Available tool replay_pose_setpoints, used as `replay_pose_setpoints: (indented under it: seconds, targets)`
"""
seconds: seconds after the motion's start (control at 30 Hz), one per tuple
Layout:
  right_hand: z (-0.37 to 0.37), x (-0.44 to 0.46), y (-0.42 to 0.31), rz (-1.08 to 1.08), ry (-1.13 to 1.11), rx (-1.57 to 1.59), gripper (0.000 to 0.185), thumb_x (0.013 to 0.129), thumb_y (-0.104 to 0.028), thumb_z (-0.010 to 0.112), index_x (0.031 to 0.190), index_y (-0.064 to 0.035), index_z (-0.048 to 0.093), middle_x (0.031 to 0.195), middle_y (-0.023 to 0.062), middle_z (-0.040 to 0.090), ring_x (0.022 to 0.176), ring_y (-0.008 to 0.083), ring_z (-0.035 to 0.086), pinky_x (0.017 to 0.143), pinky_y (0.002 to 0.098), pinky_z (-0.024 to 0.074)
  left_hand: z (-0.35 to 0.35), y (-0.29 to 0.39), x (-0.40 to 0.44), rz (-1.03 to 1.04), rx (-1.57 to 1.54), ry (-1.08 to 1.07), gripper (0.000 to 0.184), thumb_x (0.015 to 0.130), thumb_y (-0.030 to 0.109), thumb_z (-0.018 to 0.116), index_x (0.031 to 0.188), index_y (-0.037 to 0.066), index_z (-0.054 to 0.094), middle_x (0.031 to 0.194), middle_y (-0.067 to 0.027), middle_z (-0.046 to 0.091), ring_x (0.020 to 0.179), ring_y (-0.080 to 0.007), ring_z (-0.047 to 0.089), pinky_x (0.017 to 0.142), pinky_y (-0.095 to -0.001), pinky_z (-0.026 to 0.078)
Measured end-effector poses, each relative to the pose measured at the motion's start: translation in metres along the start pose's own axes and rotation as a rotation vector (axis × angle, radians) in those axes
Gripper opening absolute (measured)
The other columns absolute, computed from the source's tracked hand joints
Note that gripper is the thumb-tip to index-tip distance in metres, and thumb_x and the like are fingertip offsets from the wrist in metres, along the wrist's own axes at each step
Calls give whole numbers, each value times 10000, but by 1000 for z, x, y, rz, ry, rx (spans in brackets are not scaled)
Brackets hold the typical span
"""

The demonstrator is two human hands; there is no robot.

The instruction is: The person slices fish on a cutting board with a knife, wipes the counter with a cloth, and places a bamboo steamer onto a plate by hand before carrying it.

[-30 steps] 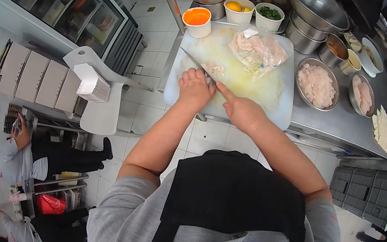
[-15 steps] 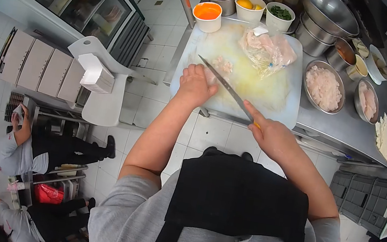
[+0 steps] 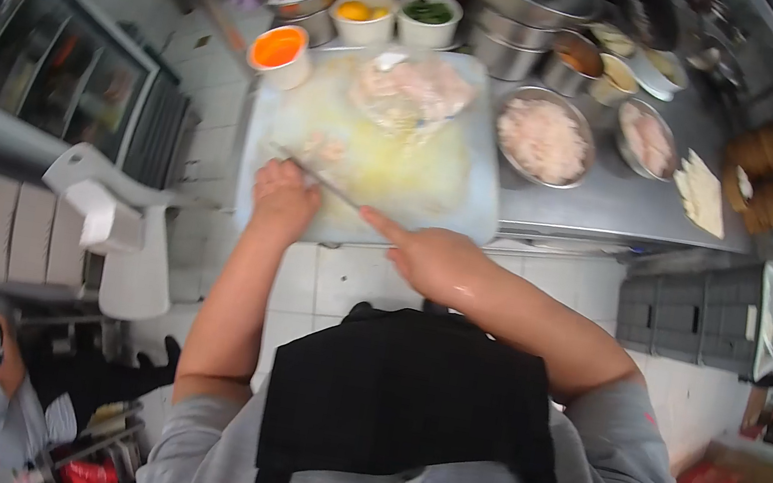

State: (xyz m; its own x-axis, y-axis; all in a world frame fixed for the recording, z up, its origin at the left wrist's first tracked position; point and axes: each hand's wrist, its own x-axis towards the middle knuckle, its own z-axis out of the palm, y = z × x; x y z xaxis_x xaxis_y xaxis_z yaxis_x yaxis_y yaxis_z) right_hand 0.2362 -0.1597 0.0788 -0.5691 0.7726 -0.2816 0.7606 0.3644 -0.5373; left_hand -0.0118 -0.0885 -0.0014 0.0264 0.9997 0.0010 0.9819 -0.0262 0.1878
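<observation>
My right hand [image 3: 434, 261] is closed on the handle of a knife [image 3: 327, 182], index finger stretched along it. The blade points left across the white cutting board [image 3: 452, 211], its tip beyond my left hand. My left hand [image 3: 282, 197] presses down at the board's near left, fingers together, beside the blade; what lies under it is hidden. Small pale meat pieces [image 3: 326, 146] lie just past the blade. Farther back on the board rests a clear plastic bag of pale meat [image 3: 415, 94].
Behind the board stand an orange-filled tub [image 3: 279, 55], a tub of yellow items [image 3: 363, 17] and a tub of greens [image 3: 429, 20]. To the right are a bowl of pale meat [image 3: 543, 137] and a smaller one [image 3: 647, 139]. A co-worker [image 3: 27, 407] is at lower left.
The whole view has shifted and blurred. The knife, held away from my left hand half a second ago, is now close against its fingers again.
</observation>
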Motion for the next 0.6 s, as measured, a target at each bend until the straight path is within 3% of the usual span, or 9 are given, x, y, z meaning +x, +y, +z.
replay_pose_setpoints:
  seconds: [0.07, 0.13, 0.23, 0.6]
  targets:
    - [-5, 10, -3, 25, 12, 4, 622, 974, -206, 486, 1536, -275, 230, 793, 202, 651, 721, 396, 626, 680, 496, 499, 0, 1, 1, 47, -17, 14, 465, 842, 303, 624, 1150, -19, 490, 1182, -211, 481, 1108, -392, 468, 970, -503, 403]
    - [-10, 20, -11, 22, -41, 12, 612, 958, -182, 478, 1530, -240, 271, 899, 170, 678, 817, 345, 658, 712, 465, 516, 1, -1, 1, 31, 44, -2, 463, 851, 283, 625, 1163, -22, 470, 1183, -209, 475, 1107, -387, 468, 973, -496, 403]
    - [-2, 40, -9, 21, -33, 23, 620, 978, -197, 457, 1543, -291, 220, 845, 179, 664, 750, 355, 642, 688, 472, 507, 2, -3, 2, 30, 55, -4, 479, 859, 281, 627, 1180, -25, 447, 1191, -207, 466, 1116, -382, 462, 975, -489, 403]
    - [12, 62, -5, 29, -10, 29, 633, 977, -182, 454, 1544, -310, 205, 861, 166, 663, 755, 339, 643, 697, 468, 508, 4, 1, 2, 6, 35, 9, 476, 864, 274, 626, 1194, -9, 431, 1198, -194, 460, 1128, -370, 461, 986, -482, 393]
